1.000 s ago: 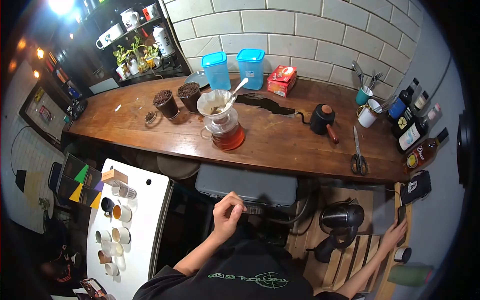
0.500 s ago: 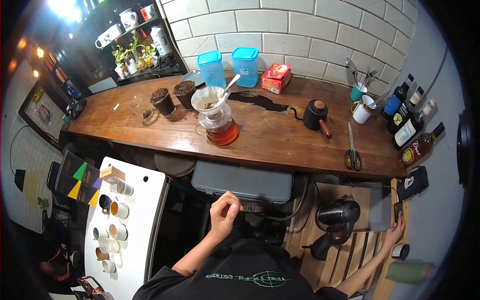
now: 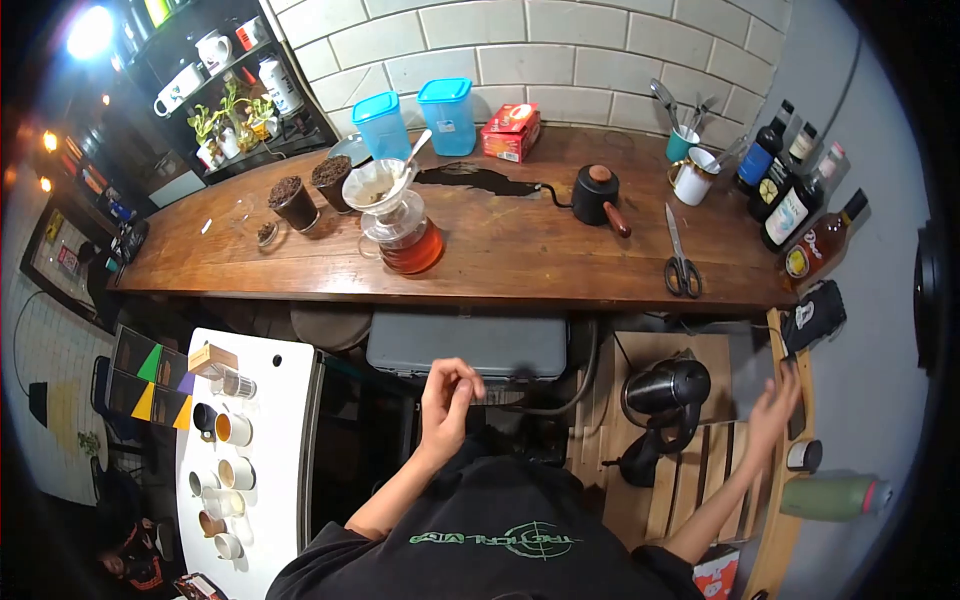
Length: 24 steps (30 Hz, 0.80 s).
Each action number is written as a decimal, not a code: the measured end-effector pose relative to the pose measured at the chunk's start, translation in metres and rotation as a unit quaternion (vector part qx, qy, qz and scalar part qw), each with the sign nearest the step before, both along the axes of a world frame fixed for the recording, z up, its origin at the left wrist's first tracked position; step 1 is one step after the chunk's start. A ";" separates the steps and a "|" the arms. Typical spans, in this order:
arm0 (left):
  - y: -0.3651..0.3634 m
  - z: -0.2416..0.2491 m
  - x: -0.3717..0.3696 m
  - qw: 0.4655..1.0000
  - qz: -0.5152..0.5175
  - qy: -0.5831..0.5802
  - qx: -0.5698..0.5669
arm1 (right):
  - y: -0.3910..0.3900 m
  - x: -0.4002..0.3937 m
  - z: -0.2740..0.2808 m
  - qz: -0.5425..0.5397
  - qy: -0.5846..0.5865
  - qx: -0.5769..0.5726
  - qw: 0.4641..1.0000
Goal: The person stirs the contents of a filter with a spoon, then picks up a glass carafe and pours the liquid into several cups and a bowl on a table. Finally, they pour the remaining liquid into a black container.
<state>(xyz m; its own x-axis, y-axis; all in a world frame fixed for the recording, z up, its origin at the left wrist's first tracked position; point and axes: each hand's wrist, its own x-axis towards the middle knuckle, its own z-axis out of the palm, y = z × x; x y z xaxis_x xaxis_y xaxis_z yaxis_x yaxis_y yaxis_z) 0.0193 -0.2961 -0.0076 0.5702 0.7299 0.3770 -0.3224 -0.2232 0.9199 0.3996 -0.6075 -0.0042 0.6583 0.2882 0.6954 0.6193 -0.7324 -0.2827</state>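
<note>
My left hand (image 3: pixel 447 405) hovers in front of my chest, fingers loosely curled in, with nothing visible in it. On the right, my right hand (image 3: pixel 775 408) is open with its fingers stretched out, beside a dark phone-like object (image 3: pixel 797 421) on the wooden ledge (image 3: pixel 778 545). Left of that hand stands a black electric kettle (image 3: pixel 668 388) on a wooden slatted surface. On the counter, a glass server (image 3: pixel 415 250) holds reddish-brown coffee. A dripper with a paper filter (image 3: pixel 372 186) and a spoon (image 3: pixel 418 147) sits on top of it.
The wooden counter (image 3: pixel 520 262) also carries a black gooseneck kettle (image 3: pixel 596 197), scissors (image 3: pixel 680 255), blue-lidded containers (image 3: pixel 447 120), cups of dark grounds (image 3: pixel 293 207) and several bottles (image 3: pixel 790 212). Several cups (image 3: pixel 234 430) stand on the white table (image 3: pixel 262 500). A green bottle (image 3: pixel 830 497) lies right.
My right hand has come off the dark phone-like object, moving slightly left and opening its fingers. My left hand stays raised and curled. The camera view has shifted to the right.
</note>
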 end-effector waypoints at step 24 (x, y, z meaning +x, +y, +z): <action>-0.083 0.018 0.062 0.890 -0.429 0.087 0.129 | 0.142 -0.227 -0.013 0.439 0.667 0.449 0.400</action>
